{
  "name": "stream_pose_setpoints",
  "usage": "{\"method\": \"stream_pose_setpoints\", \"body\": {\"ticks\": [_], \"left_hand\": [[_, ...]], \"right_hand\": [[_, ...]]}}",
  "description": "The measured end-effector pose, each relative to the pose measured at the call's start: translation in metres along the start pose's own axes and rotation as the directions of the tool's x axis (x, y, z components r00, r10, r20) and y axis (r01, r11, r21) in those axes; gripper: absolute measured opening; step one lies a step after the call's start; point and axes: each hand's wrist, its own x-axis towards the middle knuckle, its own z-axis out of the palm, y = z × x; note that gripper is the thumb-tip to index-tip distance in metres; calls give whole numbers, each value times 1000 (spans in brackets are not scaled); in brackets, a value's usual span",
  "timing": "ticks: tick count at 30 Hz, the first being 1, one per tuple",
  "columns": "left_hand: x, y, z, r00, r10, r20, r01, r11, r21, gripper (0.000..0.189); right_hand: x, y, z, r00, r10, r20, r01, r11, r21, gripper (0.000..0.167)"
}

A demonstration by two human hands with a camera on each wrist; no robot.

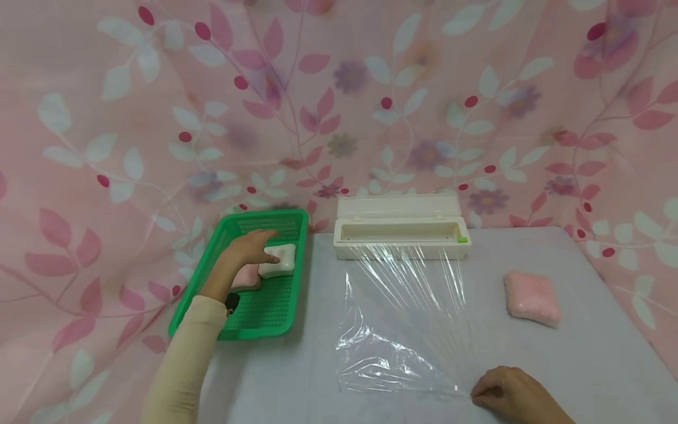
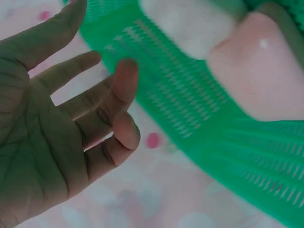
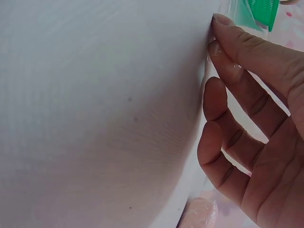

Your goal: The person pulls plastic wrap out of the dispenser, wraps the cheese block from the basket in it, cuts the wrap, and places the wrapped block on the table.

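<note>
My left hand (image 1: 248, 248) is over the green basket (image 1: 288, 306), fingers spread and relaxed above a white, soft-looking square block (image 1: 282, 260). Beside that block lies a pink block (image 1: 246, 278), partly hidden by the hand. In the left wrist view the palm (image 2: 42, 142) holds nothing, and the blocks lie apart from the fingers. With thumb and forefinger my right hand (image 1: 511, 393) pinches the near right corner of a clear plastic wrap sheet (image 1: 392, 330). The sheet stretches back to a white wrap dispenser box (image 1: 346, 252) with its lid (image 1: 397, 206) raised.
A pink, wrapped-looking square block (image 1: 532, 297) lies on the white table (image 1: 588, 365) to the right of the sheet. A small green piece (image 1: 462, 237) sits at the box's right front corner. Floral cloth (image 1: 344, 106) hangs behind the table and along both sides.
</note>
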Motion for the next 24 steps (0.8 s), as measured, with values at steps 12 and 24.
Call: {"method": "stream_pose_setpoints", "body": {"ticks": [12, 24], "left_hand": [[40, -29, 33, 949, -205, 240, 254, 947, -197, 87], [42, -32, 33, 992, -113, 56, 116, 992, -57, 63]], "right_hand": [[1, -3, 0, 1000, 6, 4, -6, 1000, 4, 9], [0, -1, 1, 1000, 8, -4, -8, 1000, 15, 8]]}}
